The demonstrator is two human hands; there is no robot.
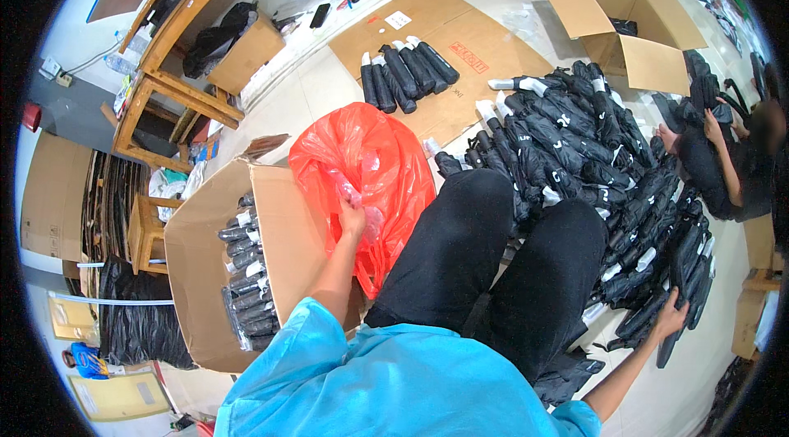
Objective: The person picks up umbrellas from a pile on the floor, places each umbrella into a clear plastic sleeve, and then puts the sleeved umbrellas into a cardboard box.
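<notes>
My left hand reaches into the red plastic bag, its fingers closed on crumpled clear plastic. At the far right of my legs, my right hand grips a black folded umbrella at the edge of a large heap of similar umbrellas, many with white ends or tags. An open cardboard box by my left forearm holds stacked wrapped umbrellas. Ahead, several black umbrellas with white tips lie side by side on a flat cardboard sheet.
A co-worker sits at the right beside the heap, hands among black umbrellas. An open carton stands behind it. Wooden furniture lines the upper left, near a phone. Folded cardboard and black bags are at the left.
</notes>
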